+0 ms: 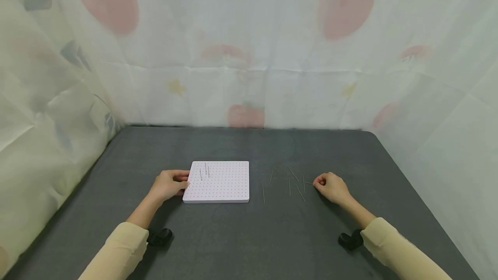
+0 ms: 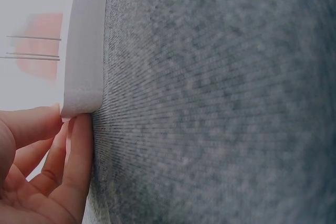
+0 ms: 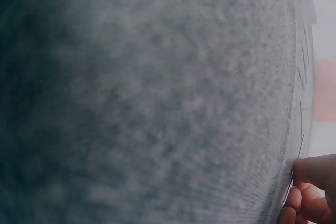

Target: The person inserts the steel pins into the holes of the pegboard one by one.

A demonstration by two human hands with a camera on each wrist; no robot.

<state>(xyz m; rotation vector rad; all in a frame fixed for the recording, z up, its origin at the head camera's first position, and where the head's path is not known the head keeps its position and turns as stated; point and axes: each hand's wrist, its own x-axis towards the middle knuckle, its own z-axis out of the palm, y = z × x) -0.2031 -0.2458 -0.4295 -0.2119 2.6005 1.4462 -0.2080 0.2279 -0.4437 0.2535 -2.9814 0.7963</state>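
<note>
A white pegboard (image 1: pixel 225 187) with rows of small holes lies on the dark table. Three thin metal pins (image 1: pixel 200 175) stand upright in its upper left part. My left hand (image 1: pixel 166 186) holds the board's left edge, thumb on the top face and fingers against the side, as the left wrist view also shows. Off to the right, my right hand (image 1: pixel 331 187) pinches one thin metal pin (image 3: pixel 301 145) between thumb and fingers, low over the table. Its free end points left, toward several loose pins (image 1: pixel 289 186) lying between the board and this hand.
The grey cloth-covered table (image 1: pixel 249 245) ends at a curtain with fruit prints (image 1: pixel 249 94) behind it and at both sides. A dark strap-on device (image 1: pixel 160 237) sits at the left wrist, another (image 1: pixel 350 241) at the right.
</note>
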